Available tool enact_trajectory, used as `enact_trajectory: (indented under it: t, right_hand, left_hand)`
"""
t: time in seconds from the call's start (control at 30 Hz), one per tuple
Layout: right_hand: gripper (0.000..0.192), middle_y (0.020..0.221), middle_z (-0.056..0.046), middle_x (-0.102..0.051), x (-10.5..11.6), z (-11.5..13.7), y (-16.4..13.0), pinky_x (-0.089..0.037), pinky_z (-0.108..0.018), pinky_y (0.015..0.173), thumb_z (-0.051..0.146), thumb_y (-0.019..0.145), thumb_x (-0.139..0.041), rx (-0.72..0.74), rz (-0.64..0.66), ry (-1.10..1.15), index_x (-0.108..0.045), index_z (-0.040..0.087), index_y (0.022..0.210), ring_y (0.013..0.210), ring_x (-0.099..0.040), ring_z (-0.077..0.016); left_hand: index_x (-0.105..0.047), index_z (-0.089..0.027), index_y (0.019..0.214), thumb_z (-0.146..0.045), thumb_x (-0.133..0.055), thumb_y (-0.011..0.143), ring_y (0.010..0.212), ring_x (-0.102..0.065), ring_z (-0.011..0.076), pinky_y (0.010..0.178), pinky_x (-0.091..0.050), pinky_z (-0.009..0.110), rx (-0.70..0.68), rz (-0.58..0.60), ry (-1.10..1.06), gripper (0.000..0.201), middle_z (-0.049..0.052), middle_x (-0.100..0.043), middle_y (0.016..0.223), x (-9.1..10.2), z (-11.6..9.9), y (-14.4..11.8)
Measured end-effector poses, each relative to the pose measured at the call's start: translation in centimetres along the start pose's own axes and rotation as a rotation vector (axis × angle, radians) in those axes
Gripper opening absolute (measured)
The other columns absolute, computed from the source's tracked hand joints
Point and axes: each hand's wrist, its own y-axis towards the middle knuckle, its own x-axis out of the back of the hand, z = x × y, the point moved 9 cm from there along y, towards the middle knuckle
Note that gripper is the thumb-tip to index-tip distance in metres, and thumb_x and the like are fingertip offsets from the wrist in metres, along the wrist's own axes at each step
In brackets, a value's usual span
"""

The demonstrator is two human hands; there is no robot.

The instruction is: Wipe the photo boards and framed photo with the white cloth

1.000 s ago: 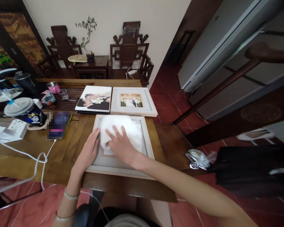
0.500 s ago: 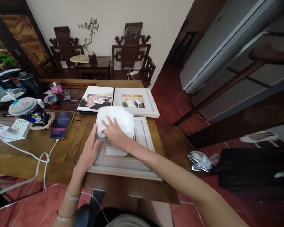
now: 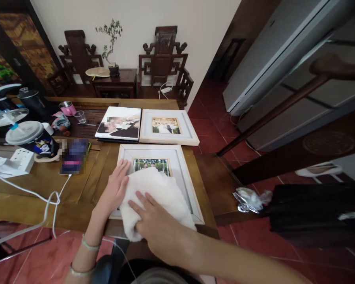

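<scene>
A white towel (image 3: 162,188) lies bunched over the lower part of a pale picture frame (image 3: 178,159) on the wooden table. My right hand (image 3: 156,221) presses on the towel near the frame's front edge, fingers bent into the cloth. The top of a photo (image 3: 151,163) with people and greenery shows above the towel; the rest is covered. My left hand (image 3: 116,190) rests along the frame's left border with its fingers stretched out, the fingertips on the frame and the thumb beside the towel.
Behind lie a second framed photo (image 3: 166,125) and a white-covered album (image 3: 120,123). To the left are a phone (image 3: 76,156) on a charging cable, a lidded cup (image 3: 32,138), a power strip (image 3: 21,162), a pink mug (image 3: 67,107) and a clear plastic cup (image 3: 80,116).
My right hand and the towel have moved from the frame's upper left towards its near edge, uncovering the top of the photo. My left hand stays on the left border.
</scene>
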Motion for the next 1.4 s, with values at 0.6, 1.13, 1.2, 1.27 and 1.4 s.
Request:
enact_trajectory:
  t: [0.6,1.13,1.2,1.27,1.4]
  right_hand:
    - [0.028,0.151,-0.013,-0.035,0.4,-3.2,1.9,-0.021,-0.055,0.114,0.014,0.081,-0.052,-0.118,-0.154,-0.037,-0.072,0.011,0.101,0.141,-0.022,-0.0372]
    - [0.034,0.149,-0.006,-0.039,5.0,-14.8,4.5,-0.016,-0.058,0.114,0.001,0.074,-0.054,-0.407,-0.266,-0.254,-0.072,0.016,0.098,0.143,-0.021,-0.0323]
    - [0.036,0.146,-0.007,-0.045,5.1,-16.4,1.8,-0.021,-0.060,0.112,-0.002,0.070,-0.052,-0.470,-0.243,-0.240,-0.073,0.015,0.093,0.141,-0.026,-0.0336]
    - [0.037,0.142,-0.010,-0.048,5.3,-17.6,-1.0,-0.026,-0.060,0.109,-0.004,0.070,-0.048,-0.523,-0.240,-0.244,-0.073,0.013,0.091,0.139,-0.030,-0.0349]
    - [0.038,0.141,-0.013,-0.050,4.3,-16.0,-4.9,-0.029,-0.055,0.110,-0.005,0.069,-0.046,-0.536,-0.217,-0.245,-0.073,0.010,0.091,0.138,-0.031,-0.0357]
  left_hand:
    - [-0.028,-0.022,0.148,-0.039,-0.029,0.100,0.142,-0.026,0.0205,0.118,-0.021,0.040,-0.017,-0.111,-0.014,0.051,0.008,-0.030,0.154,0.9,-0.3,-0.4]
    - [-0.040,-0.017,0.141,-0.013,-0.035,0.091,0.137,-0.037,0.0215,0.114,-0.030,0.042,-0.117,-0.152,0.115,0.051,0.011,-0.044,0.145,0.9,-0.3,-0.2]
    - [-0.042,-0.018,0.140,-0.010,-0.035,0.088,0.137,-0.038,0.0217,0.114,-0.030,0.043,-0.120,-0.160,0.100,0.052,0.011,-0.045,0.145,0.9,-0.2,-0.2]
    - [-0.044,-0.017,0.138,-0.008,-0.036,0.087,0.137,-0.036,0.0222,0.114,-0.030,0.044,-0.128,-0.156,0.089,0.053,0.011,-0.045,0.145,0.8,-0.2,-0.2]
    - [-0.047,-0.015,0.135,-0.005,-0.035,0.084,0.139,-0.033,0.0224,0.115,-0.028,0.046,-0.143,-0.136,0.080,0.054,0.012,-0.047,0.143,0.6,-0.4,0.0]
